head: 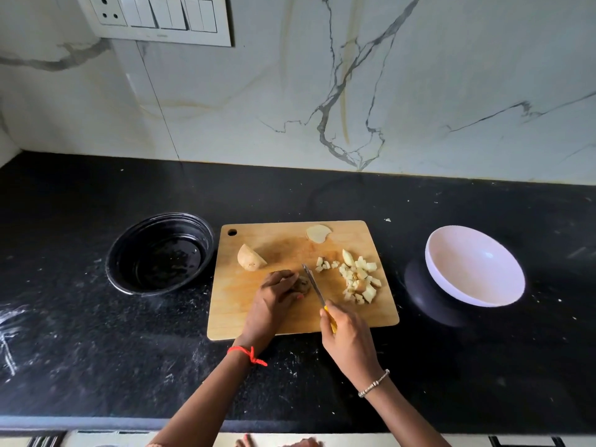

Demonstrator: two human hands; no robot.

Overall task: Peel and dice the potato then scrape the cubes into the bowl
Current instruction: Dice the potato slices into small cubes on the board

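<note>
Mid-dice, left hand [276, 290] pins potato piece [302, 283] on cutting board [245, 317] at 6 o'clock for steadiness, right hand [346, 341] grips yellow-handled knife [314, 285] alongside; cubes [358, 280] piled toward white bowl [474, 266] at 3 o'clock.

Black speckled stone counter [96, 366] beneath a white wall [467, 75] veined in grey and gold, grey switch panel [161, 19] upper left, softly lit.

Black speckled counter [96, 350] with black bowl [124, 269], wooden cutting board [280, 245], white bowl [467, 262].
</note>
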